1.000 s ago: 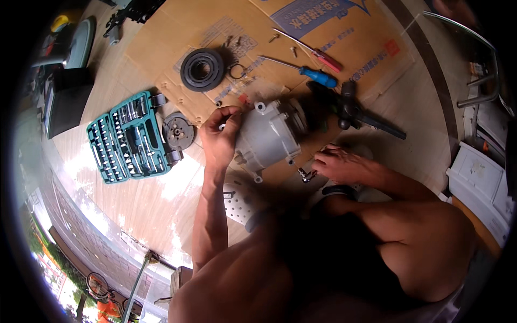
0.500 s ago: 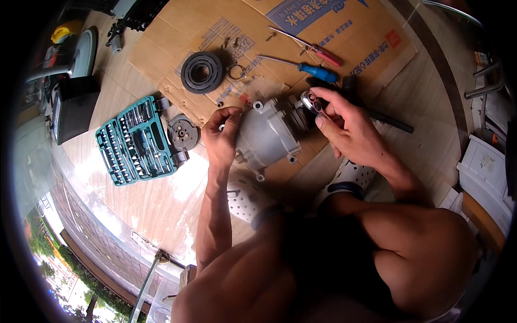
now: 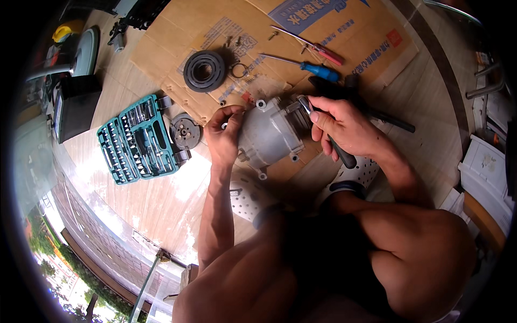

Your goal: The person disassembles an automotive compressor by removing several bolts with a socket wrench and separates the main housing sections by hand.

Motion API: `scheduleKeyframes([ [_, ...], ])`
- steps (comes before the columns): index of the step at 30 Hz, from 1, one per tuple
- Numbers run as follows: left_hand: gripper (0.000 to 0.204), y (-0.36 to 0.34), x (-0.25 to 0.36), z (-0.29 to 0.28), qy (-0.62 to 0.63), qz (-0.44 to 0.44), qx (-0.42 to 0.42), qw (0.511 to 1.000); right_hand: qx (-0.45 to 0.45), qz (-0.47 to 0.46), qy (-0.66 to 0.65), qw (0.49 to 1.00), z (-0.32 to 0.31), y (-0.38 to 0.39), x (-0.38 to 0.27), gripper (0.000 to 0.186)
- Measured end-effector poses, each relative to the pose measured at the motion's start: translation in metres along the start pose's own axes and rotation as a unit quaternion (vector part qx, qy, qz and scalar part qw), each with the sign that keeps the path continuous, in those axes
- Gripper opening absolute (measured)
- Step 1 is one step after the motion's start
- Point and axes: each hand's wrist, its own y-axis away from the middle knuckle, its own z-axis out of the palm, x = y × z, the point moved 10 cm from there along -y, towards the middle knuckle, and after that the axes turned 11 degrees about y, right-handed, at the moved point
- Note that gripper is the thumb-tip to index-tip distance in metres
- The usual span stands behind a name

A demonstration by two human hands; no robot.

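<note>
A grey metal cylindrical housing with bolt lugs (image 3: 266, 134) lies between my feet, partly on cardboard. My left hand (image 3: 223, 137) is closed on its left end, fingers curled over the edge. My right hand (image 3: 344, 129) grips a ratchet wrench (image 3: 344, 158) with a chrome head and dark handle, its head at the shaft on the housing's right end. A black grooved pulley ring (image 3: 191, 71), a thin ring (image 3: 239, 70) and small bolts (image 3: 273, 34) lie on the cardboard (image 3: 161, 48). A flat metal disc (image 3: 186, 129) sits left of my left hand.
A teal socket case (image 3: 142, 142) lies open at left. Blue (image 3: 318, 71) and red (image 3: 326, 55) screwdrivers lie beyond the housing, near a black tool (image 3: 398, 121). A black box (image 3: 75, 110) stands far left, white bins (image 3: 482, 177) far right. My shoes (image 3: 247, 199) frame the housing's near side.
My right hand has risen from below the housing to its right end, bringing the ratchet there; over the last half second the handle has come into view below it. My left hand stays put.
</note>
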Motion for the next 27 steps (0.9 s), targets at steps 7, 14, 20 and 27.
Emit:
scheduleKeyframes([
  [7,0.019,0.001,-0.004,-0.002,0.015,-0.002,0.003,1.000,-0.044,0.055,0.053,0.996,0.002,-0.002,-0.005,0.045],
  [14,0.016,-0.004,-0.003,0.005,0.014,0.004,0.003,1.000,-0.093,0.167,0.085,0.978,-0.007,-0.010,-0.023,0.054],
  [20,0.018,0.003,-0.003,-0.015,-0.009,0.013,0.014,1.000,-0.053,0.055,0.302,0.950,0.015,-0.006,-0.030,0.063],
  [27,0.016,0.007,0.003,0.003,0.002,0.028,-0.007,1.000,0.080,-0.061,0.419,0.903,0.001,0.017,-0.044,0.055],
])
